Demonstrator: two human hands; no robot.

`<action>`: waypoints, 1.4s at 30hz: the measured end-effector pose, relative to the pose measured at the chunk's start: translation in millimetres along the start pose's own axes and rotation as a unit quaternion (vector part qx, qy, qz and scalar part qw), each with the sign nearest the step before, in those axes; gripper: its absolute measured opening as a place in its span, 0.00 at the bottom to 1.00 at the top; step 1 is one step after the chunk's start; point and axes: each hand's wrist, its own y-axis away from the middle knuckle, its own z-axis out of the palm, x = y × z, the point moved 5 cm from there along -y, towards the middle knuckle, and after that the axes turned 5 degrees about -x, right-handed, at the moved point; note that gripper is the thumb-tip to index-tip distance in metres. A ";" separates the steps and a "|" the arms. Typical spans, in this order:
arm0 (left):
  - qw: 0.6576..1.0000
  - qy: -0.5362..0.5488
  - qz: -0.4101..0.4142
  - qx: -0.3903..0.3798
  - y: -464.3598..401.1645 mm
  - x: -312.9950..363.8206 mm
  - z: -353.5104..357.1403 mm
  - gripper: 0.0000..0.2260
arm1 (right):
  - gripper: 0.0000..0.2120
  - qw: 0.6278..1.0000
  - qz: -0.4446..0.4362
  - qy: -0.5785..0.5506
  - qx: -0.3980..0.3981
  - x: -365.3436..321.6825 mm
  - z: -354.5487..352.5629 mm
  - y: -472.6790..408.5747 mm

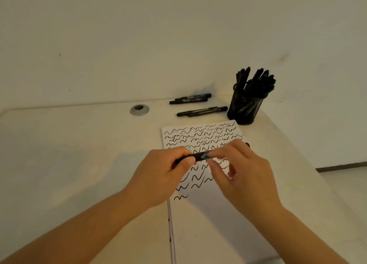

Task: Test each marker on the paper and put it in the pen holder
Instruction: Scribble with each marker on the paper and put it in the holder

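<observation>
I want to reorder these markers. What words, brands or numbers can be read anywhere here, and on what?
None can be read.
Black marker held in both hands: pale label patch, blurred.
Four black markers lying on the white desk: white print on the barrels, too small to read.
White paper sheet: only black test squiggles, no words.
Black mesh pen holder: no label visible.

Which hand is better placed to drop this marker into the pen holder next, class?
Right, probably. The right hand grips the marker on the side nearer the pen holder, which stands far right; the left hand would cross over.
</observation>
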 end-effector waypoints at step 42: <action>0.922 -0.379 -0.077 0.010 -232.8 -121.8 -27.0 0.12 | 0.11 0.979 0.195 0.062 0.004 158.4 -19.8 -162.7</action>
